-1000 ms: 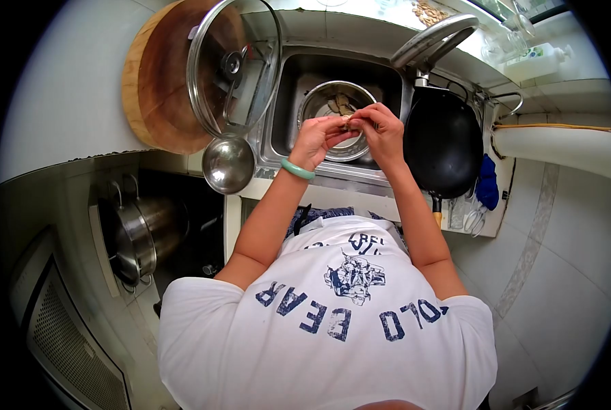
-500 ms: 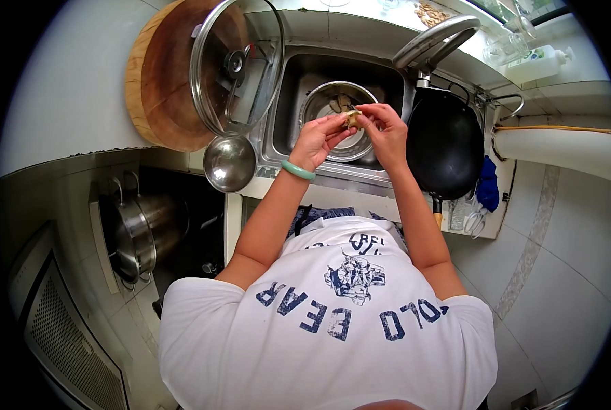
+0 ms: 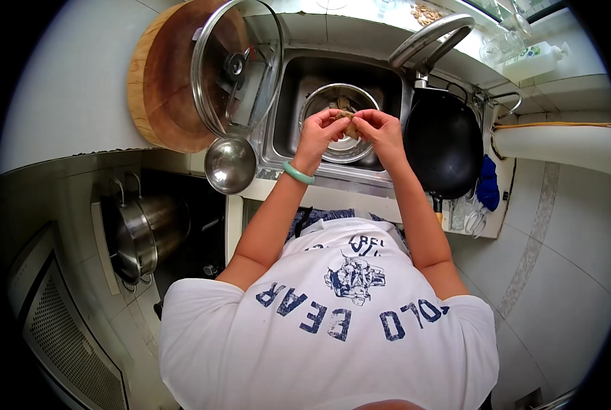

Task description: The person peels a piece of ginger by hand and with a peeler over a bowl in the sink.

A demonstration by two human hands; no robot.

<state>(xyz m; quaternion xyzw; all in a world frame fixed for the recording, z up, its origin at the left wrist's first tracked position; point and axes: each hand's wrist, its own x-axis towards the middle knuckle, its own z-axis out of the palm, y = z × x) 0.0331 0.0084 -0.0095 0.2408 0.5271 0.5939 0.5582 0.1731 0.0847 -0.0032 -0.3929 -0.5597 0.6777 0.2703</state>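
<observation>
Between both hands, above the sink [image 3: 290, 89], is a small soft-looking yellowish-brown piece of food [image 3: 350, 130] whose kind I cannot make out. My left hand [image 3: 316, 137], with a green bangle on the wrist, pinches its left side. The fingertips of my right hand [image 3: 385, 137] are closed on its right side. Just below the hands a round metal bowl [image 3: 372, 102] stands in the sink. Several darker brown pieces [image 3: 344, 102] lie inside it, partly hidden by my fingers.
A faucet [image 3: 432, 37] arches over the sink's back right corner. To the right hangs a black wok [image 3: 444, 143]. On the left are a round wooden board [image 3: 156, 75], a glass lid [image 3: 206, 102] and a metal ladle [image 3: 230, 166]. A steel pot [image 3: 138, 236] stands lower left.
My right hand has come slightly lower and its fingers have shifted on the piece. The piece has turned and sits a little lower between my fingertips.
</observation>
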